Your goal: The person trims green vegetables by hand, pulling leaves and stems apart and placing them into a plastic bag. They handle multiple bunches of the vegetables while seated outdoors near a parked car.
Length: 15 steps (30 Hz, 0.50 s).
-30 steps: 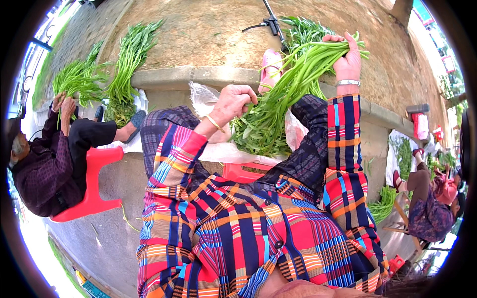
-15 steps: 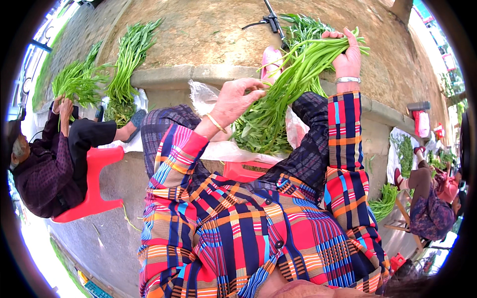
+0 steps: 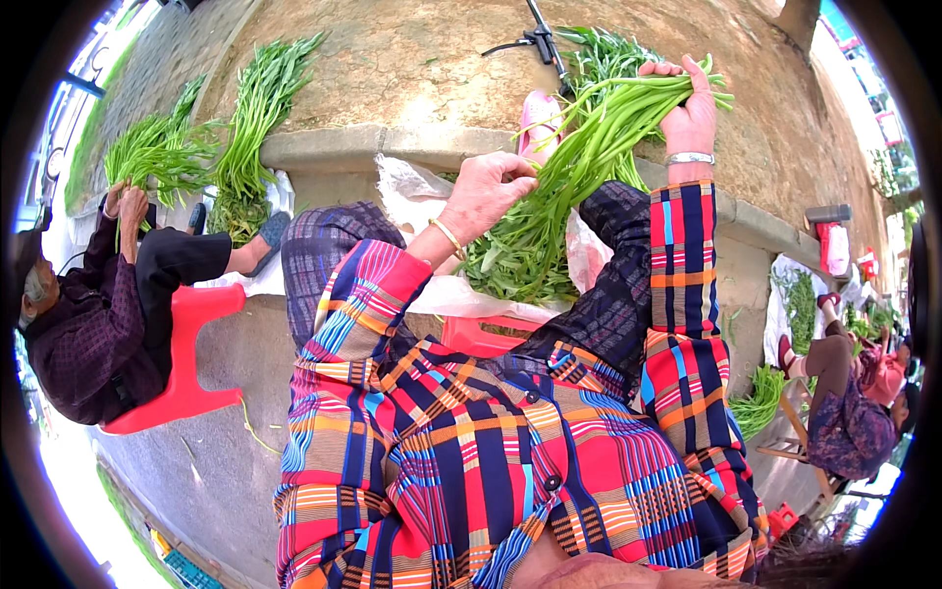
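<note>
Green-stem bunch (image 3: 608,128) is lying between our two hands, out in front of our lap. Our right hand (image 3: 692,118) is gripping it near the bare stem ends, with fingers and thumb wrapping around the stems and short ends projecting past the grip on the far side. From that grip, the long axis is running diagonally down and to the left, and the leafy ends are drooping over the leaf pile (image 3: 515,265) on the white sheet (image 3: 471,297) between our knees. Our left hand (image 3: 486,191) is sitting at the bunch's left edge, nearer to the leafy half than our right hand. Its thumb and forefinger are meeting beside the stems; we cannot tell whether they are pinching one. Behind the bunch, a pink shoe (image 3: 539,118) is showing partly.
</note>
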{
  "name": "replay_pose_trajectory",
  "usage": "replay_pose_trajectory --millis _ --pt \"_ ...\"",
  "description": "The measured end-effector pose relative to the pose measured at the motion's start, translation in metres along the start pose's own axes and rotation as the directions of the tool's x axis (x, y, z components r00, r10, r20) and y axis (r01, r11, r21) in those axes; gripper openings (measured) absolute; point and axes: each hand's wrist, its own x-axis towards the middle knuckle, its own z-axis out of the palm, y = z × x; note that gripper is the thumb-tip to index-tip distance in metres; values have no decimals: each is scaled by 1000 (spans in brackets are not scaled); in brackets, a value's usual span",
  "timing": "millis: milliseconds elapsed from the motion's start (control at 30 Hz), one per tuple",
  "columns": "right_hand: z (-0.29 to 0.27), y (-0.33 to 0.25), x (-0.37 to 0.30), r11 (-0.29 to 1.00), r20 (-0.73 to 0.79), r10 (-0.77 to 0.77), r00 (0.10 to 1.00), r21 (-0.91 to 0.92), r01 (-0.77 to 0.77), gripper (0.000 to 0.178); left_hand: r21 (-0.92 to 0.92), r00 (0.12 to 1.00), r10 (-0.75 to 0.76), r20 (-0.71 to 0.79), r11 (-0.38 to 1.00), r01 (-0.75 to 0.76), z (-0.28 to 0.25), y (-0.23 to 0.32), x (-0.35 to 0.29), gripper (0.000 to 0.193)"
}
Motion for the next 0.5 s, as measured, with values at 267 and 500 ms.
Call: replay_pose_trajectory --millis 267,500 --pt "-1 1 -1 1000 3 -14 1000 1 14 18 97 1000 0 14 995 -1 2 -4 1 15" --pt "1 0 -1 1000 -2 -12 1000 -10 12 18 99 999 38 -16 994 -36 5 -4 2 14"
